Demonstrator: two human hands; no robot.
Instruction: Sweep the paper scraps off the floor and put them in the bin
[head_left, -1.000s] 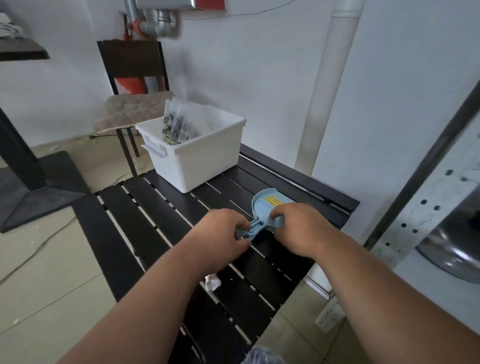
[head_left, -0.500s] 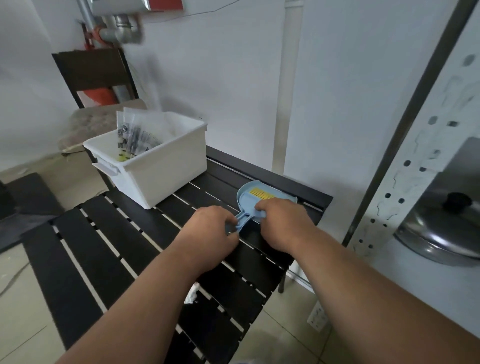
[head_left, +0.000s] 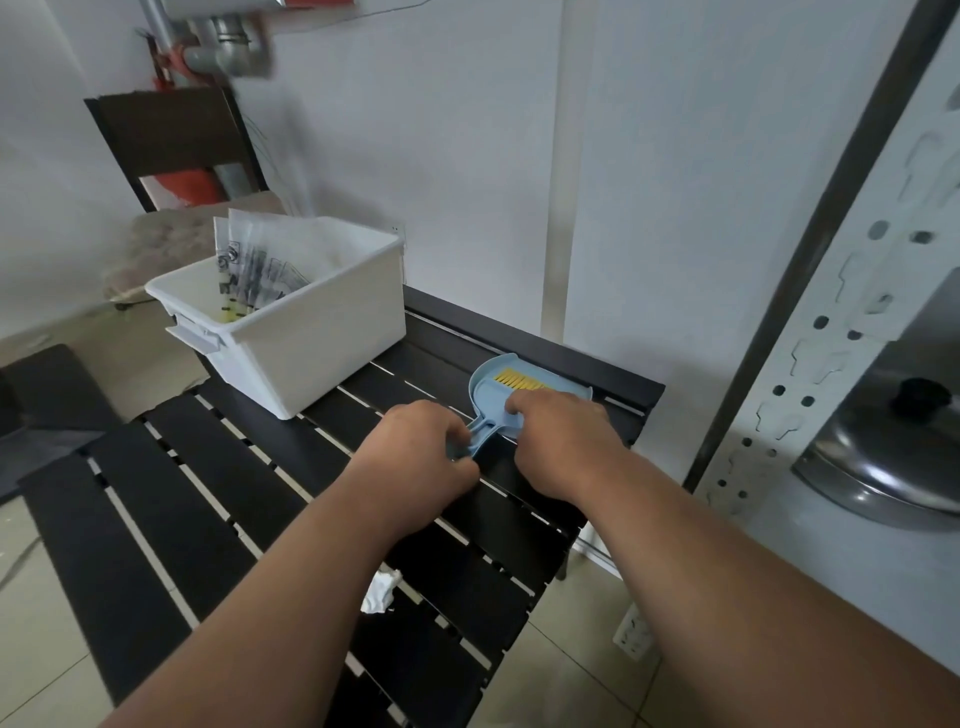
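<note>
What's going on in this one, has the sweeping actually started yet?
Not yet. The person is at a black slatted table, with both hands on a small blue dustpan that has a yellow-bristled brush nested in it. The left hand is closed around the handle end and the right hand rests on the pan's body, as if separating the set. A white bin holding plastic bags sits further back on the table. One crumpled paper scrap shows below the left forearm.

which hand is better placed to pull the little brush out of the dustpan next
Probably the left hand: its fingers are closed around the blue handles. The right hand lies flat over the dustpan and looks set to hold it down on the table.
</note>
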